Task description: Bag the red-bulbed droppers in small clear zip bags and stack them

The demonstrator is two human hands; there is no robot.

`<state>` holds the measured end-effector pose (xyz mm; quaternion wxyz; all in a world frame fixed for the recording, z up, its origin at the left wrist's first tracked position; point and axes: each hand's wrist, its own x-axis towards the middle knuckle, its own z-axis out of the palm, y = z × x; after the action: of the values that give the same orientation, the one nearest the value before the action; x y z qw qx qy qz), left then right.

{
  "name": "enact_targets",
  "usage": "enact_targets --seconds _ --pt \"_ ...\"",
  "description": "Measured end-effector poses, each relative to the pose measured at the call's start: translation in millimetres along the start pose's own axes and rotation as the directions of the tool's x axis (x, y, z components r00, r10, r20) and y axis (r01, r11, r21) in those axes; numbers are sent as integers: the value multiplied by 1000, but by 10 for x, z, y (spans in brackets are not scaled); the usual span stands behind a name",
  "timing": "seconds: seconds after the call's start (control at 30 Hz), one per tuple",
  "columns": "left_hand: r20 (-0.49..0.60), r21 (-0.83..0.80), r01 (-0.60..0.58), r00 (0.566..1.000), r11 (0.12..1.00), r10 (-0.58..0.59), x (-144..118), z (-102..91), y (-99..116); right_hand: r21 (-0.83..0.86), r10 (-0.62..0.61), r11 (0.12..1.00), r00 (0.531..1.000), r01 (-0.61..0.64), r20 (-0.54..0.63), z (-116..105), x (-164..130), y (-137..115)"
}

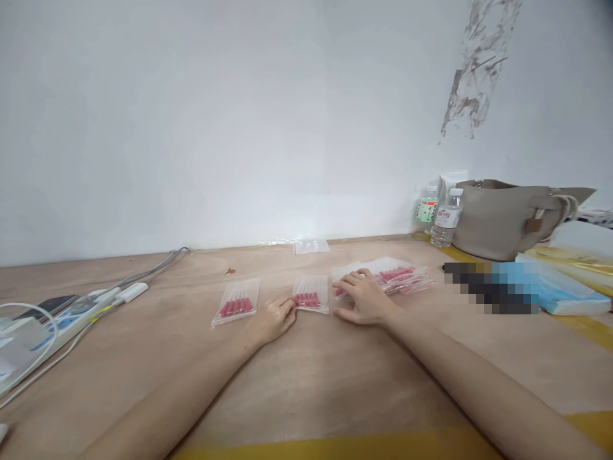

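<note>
My left hand (276, 318) rests on the table with its fingers closed at the lower left edge of a small clear bag (311, 284). Inside that bag lie several thin sticks with red handles, side by side; their exact kind is too small to tell. My right hand (364, 299) lies with fingers apart over the left end of a pile of similar bags (400, 276), partly covering one of them. To the left of my left hand, another bag of red-handled sticks (235, 303) lies flat and untouched.
At the left are a power strip (62, 329) with cables and a dark phone (48, 306). Two water bottles (447, 218) and a grey handbag (507, 220) stand back right. A blue packet (569, 291) lies near a blurred patch. A flat bag (311, 246) lies by the wall.
</note>
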<state>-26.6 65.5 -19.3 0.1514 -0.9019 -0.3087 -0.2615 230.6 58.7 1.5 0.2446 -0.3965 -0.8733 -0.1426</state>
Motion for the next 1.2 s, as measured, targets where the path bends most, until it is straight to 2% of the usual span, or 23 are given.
enact_targets --seconds 0.13,0.3,0.5,0.67,0.83,1.07,1.2 --pt "-10 -1 69 998 998 -69 -88 -36 35 25 -152 988 987 153 -48 146 46 -234" --pt "-15 -4 92 996 996 -92 -63 -55 75 -106 -219 973 968 207 -125 301 29 -227" --pt "25 -33 -6 1000 999 6 -33 -87 91 -98 -238 970 956 224 -174 339 8 -171" --pt "21 -19 -41 999 999 41 -15 -26 72 -113 -285 956 946 269 -156 331 17 -199" --pt "-11 -55 -67 998 996 67 54 35 96 -72 -221 974 965 213 -142 312 25 -188" --pt "-60 -91 -128 991 988 123 271 277 165 6 -139 990 980 141 -144 331 18 -174" --pt "-83 -73 -154 985 985 148 326 347 172 15 -128 991 981 132 -147 340 16 -181"
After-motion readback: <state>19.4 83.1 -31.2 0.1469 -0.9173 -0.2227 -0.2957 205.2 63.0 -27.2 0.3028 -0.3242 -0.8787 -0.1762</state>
